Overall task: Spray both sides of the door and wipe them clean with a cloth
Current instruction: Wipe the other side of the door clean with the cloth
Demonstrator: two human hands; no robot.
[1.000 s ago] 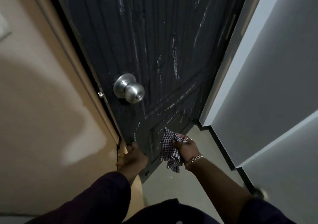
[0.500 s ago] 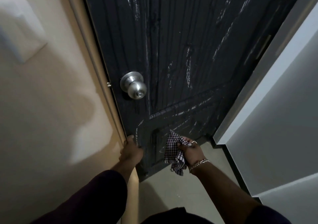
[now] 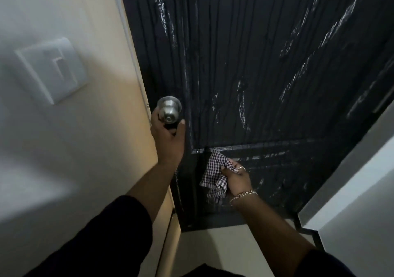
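Left hand (image 3: 168,136): fingers curled round knob (image 3: 169,110), likely steadying the door (image 3: 266,85). Right hand (image 3: 237,178): fingers clamped on bunched checked cloth (image 3: 213,173), pressed to lower panel; white streaks remain above.

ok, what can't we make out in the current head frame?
- Door: top cut off by the frame edge; far side faces away.
- Spray bottle: not in view.
- Knob: underside hidden by the left hand.
- Cloth: part hidden in the right hand.
- Light switch: blurred.
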